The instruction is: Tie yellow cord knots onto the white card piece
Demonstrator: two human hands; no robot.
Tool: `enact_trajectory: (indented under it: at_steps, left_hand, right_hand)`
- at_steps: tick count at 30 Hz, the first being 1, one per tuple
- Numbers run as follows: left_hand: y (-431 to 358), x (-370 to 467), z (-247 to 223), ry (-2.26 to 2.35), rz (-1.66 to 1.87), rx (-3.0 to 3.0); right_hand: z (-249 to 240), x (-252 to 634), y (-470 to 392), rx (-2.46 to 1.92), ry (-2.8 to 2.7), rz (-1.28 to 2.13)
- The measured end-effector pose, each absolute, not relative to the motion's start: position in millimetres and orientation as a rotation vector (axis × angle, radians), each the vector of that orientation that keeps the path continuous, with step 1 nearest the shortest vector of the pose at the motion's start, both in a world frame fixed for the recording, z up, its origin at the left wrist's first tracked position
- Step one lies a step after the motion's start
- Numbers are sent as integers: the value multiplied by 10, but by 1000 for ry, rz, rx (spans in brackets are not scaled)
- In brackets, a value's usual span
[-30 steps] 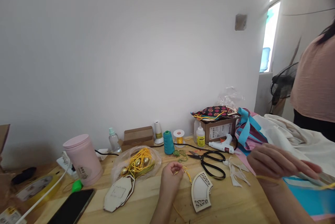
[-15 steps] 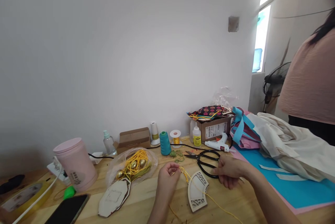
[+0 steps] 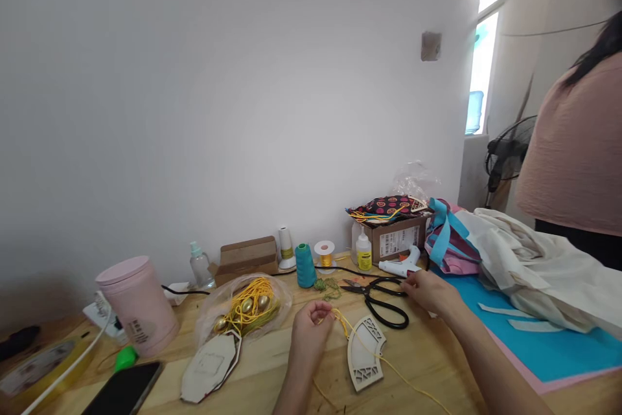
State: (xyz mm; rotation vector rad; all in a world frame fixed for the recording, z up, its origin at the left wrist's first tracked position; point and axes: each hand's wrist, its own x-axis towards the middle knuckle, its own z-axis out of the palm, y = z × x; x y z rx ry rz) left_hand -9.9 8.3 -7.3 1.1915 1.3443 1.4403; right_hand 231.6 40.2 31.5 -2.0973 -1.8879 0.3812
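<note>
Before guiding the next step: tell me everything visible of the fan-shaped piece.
The fan-shaped piece is pale and looks like thin wood, with a plain middle panel and cut-out lattice at both ends. It lies on the wooden table, its outer curve to the left. Yellow cord meets it near its upper-left corner; a strand crosses its face. The left hand, holding cord, doesn't touch it.
</note>
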Motion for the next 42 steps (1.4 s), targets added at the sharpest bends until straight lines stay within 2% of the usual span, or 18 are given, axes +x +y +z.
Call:
enact_trajectory:
  at_steps: [5, 9, 13, 17, 26, 34, 42]
  left_hand:
    - [64, -93, -50, 1355, 1455, 1203]
    - [50, -80, -33, 1347, 1461, 1213]
    - [58, -74, -52, 1299, 1451, 1240]
    - [59, -76, -58, 1216, 1425, 1279]
    - [50, -72, -48, 1275, 1405, 1287]
    - [15, -73, -83, 1313, 1201, 1449]
    - [41, -99, -171, 1552, 1191, 1471]
  right_hand:
    - [349, 2395, 397, -2180, -1821, 279]
    - [398, 2190, 391, -1839, -1881, 206]
    - [248, 1642, 279, -1336, -1972, 461]
    - [102, 1280, 133, -1161, -2044, 607]
    - [85, 1348, 162, -1170, -2071, 600]
    - [82, 1324, 141, -1170, -2086, 575]
    - [37, 1348, 186, -1147, -2129, 468]
